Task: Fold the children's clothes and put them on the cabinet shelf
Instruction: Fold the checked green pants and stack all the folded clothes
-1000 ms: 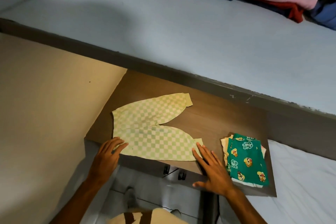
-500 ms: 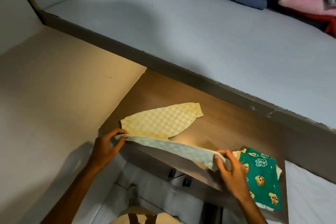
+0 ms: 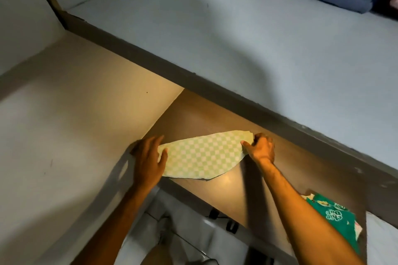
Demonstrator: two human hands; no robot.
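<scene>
I'm looking down at brown wooden shelf board (image 3: 215, 118), warm light glaring off it. Beige side wall (image 3: 75, 114) rising on left. Grey ledge (image 3: 215, 84) running diagonally above, pale blue-grey surface (image 3: 215, 28) spreading beyond it, shadow lying across. White panel (image 3: 383, 241) showing at lower right.

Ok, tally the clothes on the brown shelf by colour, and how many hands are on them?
Green-and-white checked: 1, the checked trousers, folded in half.
Dark green printed: 1, the folded green garment, partly hidden behind the right forearm.
Hands on clothes: 2, left hand and right hand, both on the checked trousers.
Total clothes on the brown shelf: 2.
</scene>
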